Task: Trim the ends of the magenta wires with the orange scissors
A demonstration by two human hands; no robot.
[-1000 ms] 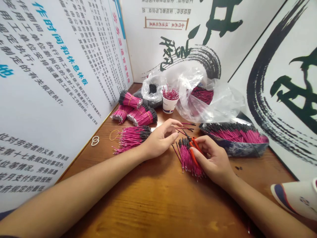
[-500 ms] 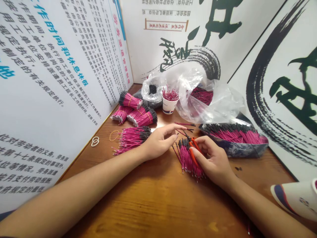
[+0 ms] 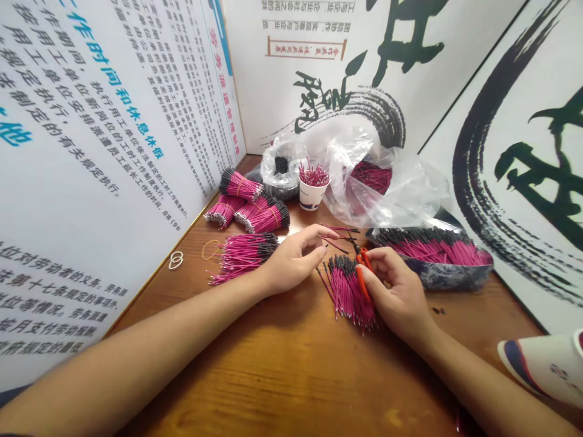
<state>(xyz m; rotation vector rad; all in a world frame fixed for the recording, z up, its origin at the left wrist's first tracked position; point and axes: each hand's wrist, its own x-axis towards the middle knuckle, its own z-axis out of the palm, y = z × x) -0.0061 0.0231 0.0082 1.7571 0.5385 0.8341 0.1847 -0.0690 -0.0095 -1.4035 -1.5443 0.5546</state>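
My right hand grips small orange-handled pliers, their dark tips pointing up and away from me. Under and beside them lies a loose pile of magenta wires with black ends. My left hand rests over the table, index finger stretched out and thumb apart from it; I see nothing held between them. Just beyond its fingertips lie a few single wires. Left of that hand is a larger pile of magenta wires, partly covered by it.
Banded wire bundles are stacked at the back left, near a paper cup of wires and clear plastic bags. A patterned tray full of wires stands right. Another cup lies at the right edge; rubber bands lie left.
The pliers have swung right and back from my left fingertips, with their tips now pointing more upright. My left hand has barely moved, its index finger drawn slightly left.
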